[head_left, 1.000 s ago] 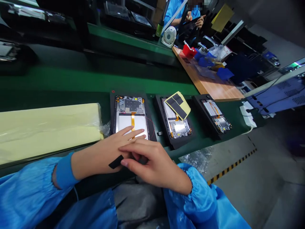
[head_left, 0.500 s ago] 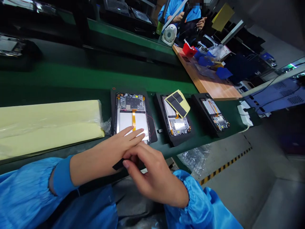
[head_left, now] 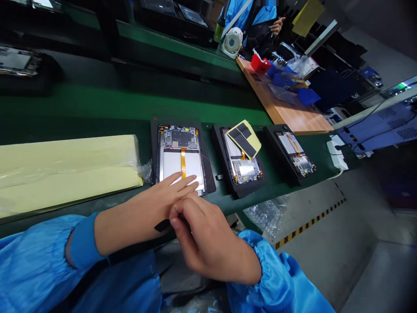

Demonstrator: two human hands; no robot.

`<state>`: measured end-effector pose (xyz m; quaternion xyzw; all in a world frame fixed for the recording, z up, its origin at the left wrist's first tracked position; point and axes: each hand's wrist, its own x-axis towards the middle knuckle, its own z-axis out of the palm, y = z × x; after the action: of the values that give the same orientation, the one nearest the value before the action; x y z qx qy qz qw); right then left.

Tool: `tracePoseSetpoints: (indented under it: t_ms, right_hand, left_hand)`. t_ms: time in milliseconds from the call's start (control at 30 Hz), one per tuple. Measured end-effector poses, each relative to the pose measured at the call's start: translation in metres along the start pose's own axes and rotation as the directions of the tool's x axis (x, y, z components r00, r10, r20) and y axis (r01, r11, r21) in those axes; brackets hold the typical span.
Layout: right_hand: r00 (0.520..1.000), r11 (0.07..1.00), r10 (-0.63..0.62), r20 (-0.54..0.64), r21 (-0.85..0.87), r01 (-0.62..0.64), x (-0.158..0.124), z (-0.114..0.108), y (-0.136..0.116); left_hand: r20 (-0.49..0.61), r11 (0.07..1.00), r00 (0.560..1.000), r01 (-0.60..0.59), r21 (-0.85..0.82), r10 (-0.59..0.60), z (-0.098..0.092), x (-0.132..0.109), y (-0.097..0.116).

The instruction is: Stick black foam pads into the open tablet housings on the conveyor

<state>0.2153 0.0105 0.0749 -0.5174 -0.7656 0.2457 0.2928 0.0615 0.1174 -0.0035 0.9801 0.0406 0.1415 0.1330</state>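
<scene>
My left hand [head_left: 167, 198] lies with its fingers stretched out over the lower end of an opened tablet [head_left: 171, 163], whose circuit board and orange ribbon cable show; its thumb is hidden. Close below it, my right hand [head_left: 208, 239] is closed in a pinch on a small piece of black tape [head_left: 161, 225], which sticks out to the left beneath my left palm. The two hands overlap at the fingers. To the right lies a second opened tablet [head_left: 246, 170], with a yellow backing sheet [head_left: 256, 144] of black tape pieces on it.
A third opened tablet [head_left: 302, 164] rests on a black block near a white power strip [head_left: 337, 152]. Yellow sheets in plastic [head_left: 68, 174] lie at left on the green bench [head_left: 97, 102]. Behind stand a small white fan [head_left: 232, 42] and a person in blue [head_left: 265, 15].
My right hand has shifted slightly right and down, and less of the black tape shows. The left hand stays nearly still. One of the other person's hands has gone from sight.
</scene>
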Motion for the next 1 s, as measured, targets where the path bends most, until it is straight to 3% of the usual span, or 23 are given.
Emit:
tracePoseSetpoints:
  t_ms: [233, 567, 800, 1000]
  right_hand:
    - [0.999, 0.990, 0.031, -0.013, 0.135, -0.029, 0.001, 0.000, 0.002]
    - [0.991, 0.928, 0.125, -0.044, 0.359, -0.101, -0.001, 0.004, 0.007]
    - [0.994, 0.950, 0.077, -0.072, 0.308, -0.052, -0.004, 0.007, 0.009]
    - [0.986, 0.980, -0.044, -0.160, 0.183, 0.073, -0.016, 0.005, -0.014]
  left_hand:
    - [-0.083, 0.999, 0.996, -0.039, 0.036, 0.042, -0.006, 0.002, 0.002]
    - [-0.079, 0.999, 0.997, -0.026, -0.040, 0.023, -0.019, 0.009, 0.007]
    - [-0.053, 0.998, 0.998, -0.018, -0.065, 0.015, -0.015, 0.004, 0.006]
    - [0.013, 0.999, 1.000, -0.022, 0.029, 0.022, -0.003, 0.001, 0.005]
